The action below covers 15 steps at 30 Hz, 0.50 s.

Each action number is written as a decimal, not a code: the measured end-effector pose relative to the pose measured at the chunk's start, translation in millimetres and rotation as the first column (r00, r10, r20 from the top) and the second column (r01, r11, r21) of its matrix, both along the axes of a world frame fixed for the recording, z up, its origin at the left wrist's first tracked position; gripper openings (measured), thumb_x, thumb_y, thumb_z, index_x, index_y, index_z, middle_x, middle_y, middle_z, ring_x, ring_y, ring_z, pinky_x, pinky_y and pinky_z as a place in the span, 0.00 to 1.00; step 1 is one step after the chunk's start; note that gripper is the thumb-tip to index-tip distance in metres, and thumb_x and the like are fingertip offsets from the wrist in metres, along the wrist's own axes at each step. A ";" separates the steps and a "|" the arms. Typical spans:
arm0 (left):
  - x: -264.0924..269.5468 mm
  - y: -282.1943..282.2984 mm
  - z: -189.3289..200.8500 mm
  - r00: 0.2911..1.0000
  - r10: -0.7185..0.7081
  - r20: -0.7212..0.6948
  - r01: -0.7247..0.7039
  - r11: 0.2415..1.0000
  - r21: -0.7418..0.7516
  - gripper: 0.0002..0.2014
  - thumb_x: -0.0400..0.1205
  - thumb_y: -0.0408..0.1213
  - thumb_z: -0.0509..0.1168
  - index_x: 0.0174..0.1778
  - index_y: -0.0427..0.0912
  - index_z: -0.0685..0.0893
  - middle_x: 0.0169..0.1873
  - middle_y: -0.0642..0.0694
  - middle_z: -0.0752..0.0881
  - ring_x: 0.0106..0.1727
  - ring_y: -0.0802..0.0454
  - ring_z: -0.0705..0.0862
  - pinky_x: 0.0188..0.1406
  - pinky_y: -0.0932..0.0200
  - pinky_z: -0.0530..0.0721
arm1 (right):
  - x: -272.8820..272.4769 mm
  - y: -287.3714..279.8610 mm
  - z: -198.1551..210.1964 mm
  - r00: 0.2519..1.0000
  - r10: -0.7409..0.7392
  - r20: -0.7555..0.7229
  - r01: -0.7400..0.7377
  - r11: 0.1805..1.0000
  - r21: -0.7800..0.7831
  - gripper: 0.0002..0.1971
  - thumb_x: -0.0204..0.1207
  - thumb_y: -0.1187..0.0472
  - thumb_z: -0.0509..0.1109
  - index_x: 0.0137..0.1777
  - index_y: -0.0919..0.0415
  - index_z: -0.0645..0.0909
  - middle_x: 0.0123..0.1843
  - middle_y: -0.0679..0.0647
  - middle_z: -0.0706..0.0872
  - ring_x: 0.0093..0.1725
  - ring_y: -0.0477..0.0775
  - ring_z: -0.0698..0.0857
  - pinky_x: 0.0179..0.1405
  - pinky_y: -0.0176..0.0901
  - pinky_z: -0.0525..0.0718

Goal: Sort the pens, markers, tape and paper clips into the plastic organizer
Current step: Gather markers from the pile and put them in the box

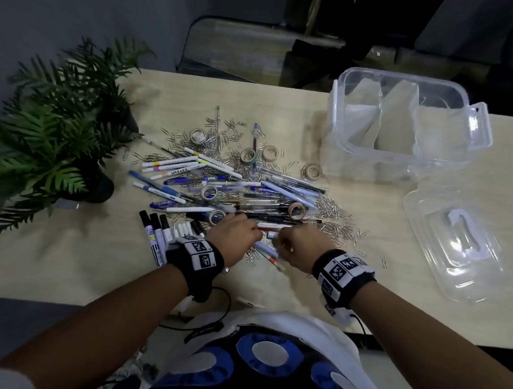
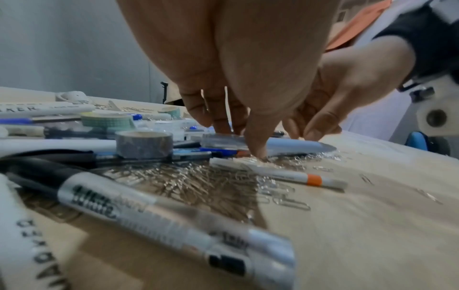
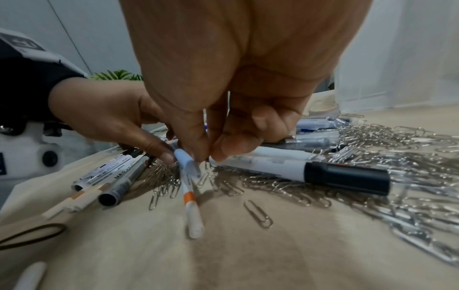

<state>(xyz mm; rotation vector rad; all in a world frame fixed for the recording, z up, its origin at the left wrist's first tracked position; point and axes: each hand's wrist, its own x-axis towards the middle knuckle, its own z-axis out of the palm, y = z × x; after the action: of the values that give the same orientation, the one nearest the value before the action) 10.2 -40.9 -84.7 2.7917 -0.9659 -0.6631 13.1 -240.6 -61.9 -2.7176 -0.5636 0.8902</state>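
Observation:
A heap of pens, markers, tape rolls [image 1: 248, 155] and paper clips [image 1: 338, 217] covers the middle of the table. Both hands work at its near edge. My left hand [image 1: 254, 234] curls down over a light-blue pen [image 2: 285, 145], which lies between its thumb and fingers [image 2: 238, 141]. My right hand [image 1: 279, 242] pinches thumb against forefinger [image 3: 211, 153] at the end of that same light-blue pen [image 3: 187, 164]. A white pen with an orange band [image 3: 190, 200] lies just below the hands. The clear plastic organizer [image 1: 343, 133] stands open at the back right, with dividers inside.
The organizer's clear lid [image 1: 456, 251] lies to the right of the heap. A potted fern [image 1: 58, 128] stands at the left edge. Black-capped markers [image 1: 153, 233] lie beside my left wrist, and a black-capped marker [image 3: 310, 170] lies on clips near my right hand.

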 end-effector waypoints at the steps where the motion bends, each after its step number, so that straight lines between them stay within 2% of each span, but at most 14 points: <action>1: 1.4 4.3 1.3 1.000 0.023 0.005 -0.023 1.000 -0.020 0.09 0.84 0.37 0.62 0.57 0.51 0.83 0.54 0.49 0.81 0.58 0.46 0.77 0.58 0.51 0.71 | -0.8 2.4 -1.1 1.000 0.005 -0.004 -0.005 1.000 0.000 0.11 0.76 0.53 0.62 0.44 0.56 0.85 0.38 0.56 0.89 0.39 0.63 0.86 0.38 0.53 0.87; 4: 3.7 20.0 8.2 0.997 0.075 0.010 -0.074 0.996 -0.050 0.07 0.81 0.35 0.64 0.53 0.47 0.84 0.49 0.46 0.81 0.54 0.44 0.78 0.55 0.50 0.73 | -0.4 6.1 -6.7 1.000 0.020 -0.002 -0.020 1.000 0.018 0.11 0.75 0.53 0.60 0.38 0.55 0.82 0.32 0.54 0.86 0.33 0.61 0.84 0.32 0.51 0.86; 7: 0.8 41.5 17.1 0.981 0.195 -0.004 -0.194 0.972 -0.134 0.05 0.78 0.31 0.64 0.48 0.41 0.83 0.45 0.44 0.80 0.47 0.45 0.78 0.47 0.51 0.77 | -1.5 11.8 -9.3 0.998 0.051 -0.028 -0.050 0.998 0.026 0.10 0.75 0.54 0.60 0.38 0.53 0.81 0.32 0.50 0.86 0.32 0.56 0.84 0.30 0.46 0.85; 10: -5.1 68.1 18.5 0.951 0.309 0.006 -0.302 0.934 -0.192 0.04 0.75 0.28 0.67 0.43 0.39 0.81 0.40 0.47 0.75 0.40 0.49 0.72 0.38 0.56 0.70 | -4.7 20.1 -14.0 0.997 0.062 -0.037 -0.062 0.998 0.003 0.07 0.76 0.53 0.62 0.37 0.50 0.76 0.34 0.49 0.84 0.34 0.55 0.84 0.31 0.43 0.82; 12: -10.9 82.3 16.2 0.933 0.360 0.021 -0.348 0.913 -0.212 0.05 0.71 0.26 0.67 0.39 0.39 0.79 0.37 0.44 0.77 0.35 0.46 0.74 0.34 0.56 0.70 | -6.4 26.0 -16.1 0.996 0.083 -0.029 -0.084 0.996 -0.025 0.08 0.77 0.52 0.63 0.37 0.49 0.74 0.35 0.49 0.82 0.34 0.56 0.82 0.31 0.41 0.77; 15: -20.0 94.5 14.0 0.914 0.405 0.001 -0.393 0.887 -0.241 0.06 0.69 0.29 0.60 0.38 0.36 0.81 0.36 0.38 0.80 0.34 0.39 0.79 0.32 0.51 0.77 | -7.0 33.3 -14.7 0.995 0.102 -0.004 -0.102 0.993 -0.054 0.09 0.77 0.53 0.64 0.35 0.50 0.77 0.34 0.48 0.80 0.33 0.55 0.80 0.24 0.35 0.66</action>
<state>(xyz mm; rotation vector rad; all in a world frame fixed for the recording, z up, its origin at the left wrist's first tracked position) -9.8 53.7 -70.6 2.6766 -0.4125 -0.3887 6.1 -207.2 -76.6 -2.7575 -0.6938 0.9442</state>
